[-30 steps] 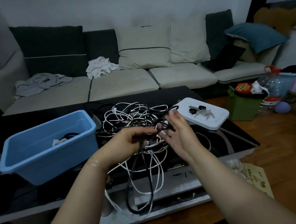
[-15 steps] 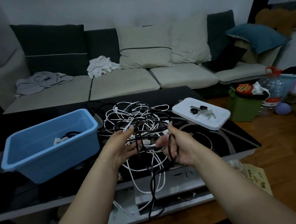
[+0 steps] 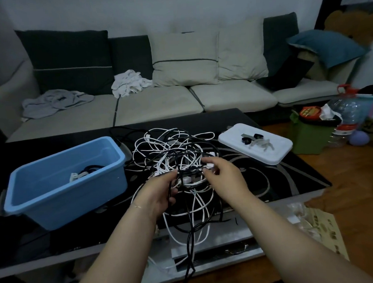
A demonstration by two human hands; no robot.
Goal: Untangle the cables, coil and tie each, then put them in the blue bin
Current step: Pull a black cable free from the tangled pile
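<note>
A tangle of white and black cables [image 3: 173, 150] lies on the black coffee table [image 3: 291, 174], with loops hanging over its front edge. My left hand [image 3: 160, 192] grips a black cable [image 3: 189, 238] that drops down past the edge. My right hand [image 3: 224, 174] pinches white strands at the near side of the tangle. The blue bin [image 3: 60, 191] stands to the left and holds a coiled cable [image 3: 83, 171]. A white lid [image 3: 257, 147] at the right carries several ties [image 3: 254, 140].
A sofa [image 3: 157, 106] with cushions and crumpled clothes runs behind the table. A green box [image 3: 310, 134], a large water bottle [image 3: 346, 115] and a bag clutter the floor at right. Paper packaging [image 3: 317, 223] lies on the wooden floor near the table's corner.
Both hands have moved forward and down into the tangle. My right hand let go of the black loop it held and now pinches white strands; my left hand keeps the black cable.
</note>
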